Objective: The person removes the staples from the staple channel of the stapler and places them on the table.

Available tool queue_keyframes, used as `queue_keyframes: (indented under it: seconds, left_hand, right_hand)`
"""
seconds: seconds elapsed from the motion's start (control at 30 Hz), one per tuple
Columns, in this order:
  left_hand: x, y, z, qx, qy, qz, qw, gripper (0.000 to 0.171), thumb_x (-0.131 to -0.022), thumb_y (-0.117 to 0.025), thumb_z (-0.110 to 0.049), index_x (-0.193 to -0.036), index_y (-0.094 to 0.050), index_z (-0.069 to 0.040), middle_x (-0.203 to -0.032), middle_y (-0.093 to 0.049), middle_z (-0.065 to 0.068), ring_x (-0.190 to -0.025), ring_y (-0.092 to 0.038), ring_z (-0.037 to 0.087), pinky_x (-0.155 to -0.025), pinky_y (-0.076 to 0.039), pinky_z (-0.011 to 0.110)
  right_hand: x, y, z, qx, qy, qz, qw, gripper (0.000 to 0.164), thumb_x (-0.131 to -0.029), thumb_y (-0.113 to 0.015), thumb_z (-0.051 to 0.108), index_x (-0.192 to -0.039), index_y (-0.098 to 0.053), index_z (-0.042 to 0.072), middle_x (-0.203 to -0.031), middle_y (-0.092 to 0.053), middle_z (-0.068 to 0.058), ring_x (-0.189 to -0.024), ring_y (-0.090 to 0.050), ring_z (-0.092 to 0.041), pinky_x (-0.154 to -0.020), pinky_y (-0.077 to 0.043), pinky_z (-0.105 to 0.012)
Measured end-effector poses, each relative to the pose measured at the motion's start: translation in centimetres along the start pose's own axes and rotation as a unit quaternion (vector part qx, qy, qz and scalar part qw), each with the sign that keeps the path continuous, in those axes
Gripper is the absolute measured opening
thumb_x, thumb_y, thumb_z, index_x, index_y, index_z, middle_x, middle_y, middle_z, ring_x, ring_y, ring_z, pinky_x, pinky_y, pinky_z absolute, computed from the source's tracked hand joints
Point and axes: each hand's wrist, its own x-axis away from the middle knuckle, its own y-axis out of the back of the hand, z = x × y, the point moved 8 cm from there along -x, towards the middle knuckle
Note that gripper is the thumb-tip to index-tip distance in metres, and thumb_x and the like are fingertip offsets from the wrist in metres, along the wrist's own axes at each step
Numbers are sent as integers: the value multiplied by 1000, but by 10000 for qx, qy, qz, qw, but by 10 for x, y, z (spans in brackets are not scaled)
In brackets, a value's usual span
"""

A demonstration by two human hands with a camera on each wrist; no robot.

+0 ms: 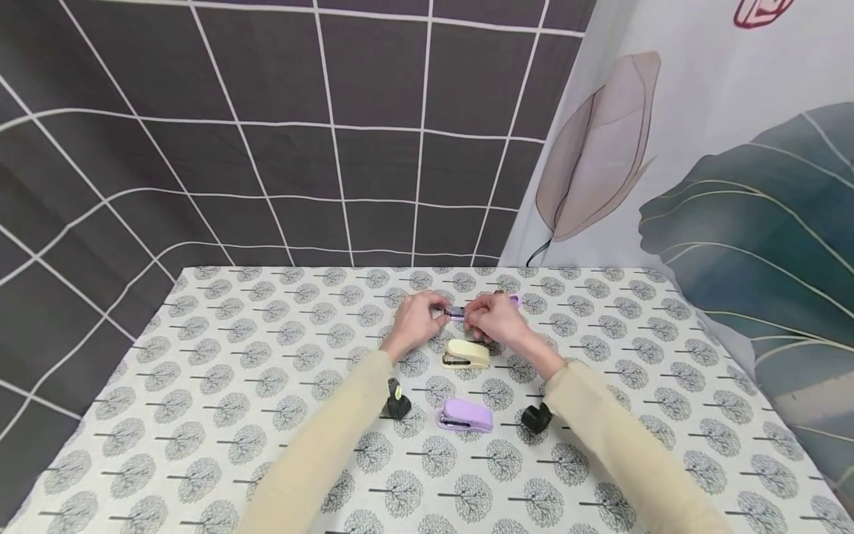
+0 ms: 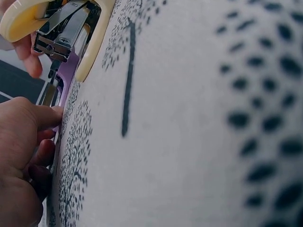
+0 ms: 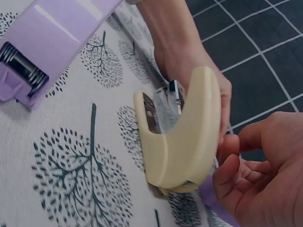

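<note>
A purple stapler (image 1: 457, 312) lies farthest back, its metal magazine exposed and a purple part (image 1: 514, 300) showing beyond my right hand. My left hand (image 1: 415, 321) pinches its left end between thumb and fingers. Over its right part, my right hand (image 1: 495, 317) grips with bent fingers; their tips are partly hidden. A cream-yellow stapler (image 1: 465, 354) sits just nearer, below both hands; in the right wrist view the yellow stapler (image 3: 191, 142) stands in front of my right hand (image 3: 270, 170). In the left wrist view, the purple base (image 2: 69, 71) runs toward my left thumb.
Another purple stapler (image 1: 465, 415) lies nearer on the tree-print tablecloth (image 1: 220, 415). Black wrist cameras (image 1: 398, 400) sit beside the sleeves. A dark grid curtain (image 1: 267, 163) hangs behind the table, a leaf-print one (image 1: 734, 245) at the right.
</note>
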Motion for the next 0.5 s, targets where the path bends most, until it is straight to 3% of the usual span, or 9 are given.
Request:
queue_keyframes:
  seconds: [0.23, 0.5]
  left_hand:
    - [-1, 0, -2, -36, -137, -24, 9999, 29, -87, -78, -15, -115, -73, -16, -111, -70, 0, -70, -56, 11, -65, -46, 28]
    - [-1, -1, 1, -44, -72, -2, 10000, 30, -86, -78, -15, -116, -73, -16, -112, -69, -1, -71, -56, 11, -65, -46, 28]
  right_hand:
    - [-6, -8, -4, -134, -87, -88, 9998, 16, -95, -59, -2, -106, -65, -11, -81, -68, -16, -55, -55, -11, -47, -45, -20]
    - [-9, -12, -5, -274, -184, 12, 9995, 20, -96, -58, -1, -111, -64, -13, -82, -68, -15, -57, -56, -12, -49, -47, -20]
